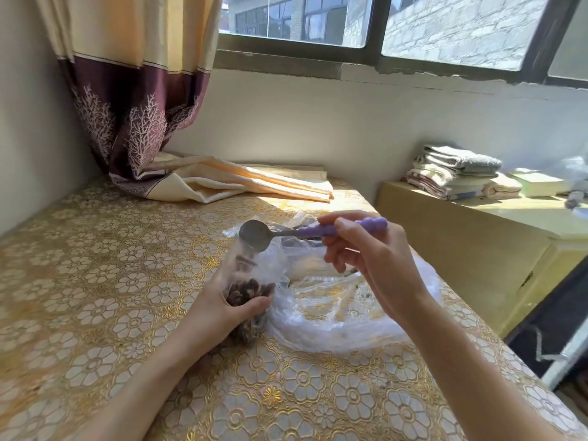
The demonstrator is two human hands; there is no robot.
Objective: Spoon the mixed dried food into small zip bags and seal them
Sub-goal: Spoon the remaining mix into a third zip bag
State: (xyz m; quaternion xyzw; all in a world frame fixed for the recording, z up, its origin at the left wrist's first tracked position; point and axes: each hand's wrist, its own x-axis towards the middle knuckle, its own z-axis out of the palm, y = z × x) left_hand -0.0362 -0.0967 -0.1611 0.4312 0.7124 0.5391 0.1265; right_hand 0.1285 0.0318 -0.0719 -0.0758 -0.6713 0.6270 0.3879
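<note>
My left hand [222, 308] grips a small clear zip bag [246, 272] upright on the table, its lower part filled with brown dried food [248, 292]. My right hand [366, 249] pinches the purple handle of a metal spoon [256, 234]. The spoon's bowl is tilted over the bag's open mouth, and a few pieces are falling inside the bag. A large crumpled clear plastic bag [334, 313] lies just right of the small bag, under my right hand, with a little food showing in it.
The table [95, 281] has a gold floral cloth. A curtain end and folded cloth [241, 183] lie at the back. To the right stands a yellow cabinet [461, 243] with stacked towels [455, 171] and a book. A wall bounds the left side.
</note>
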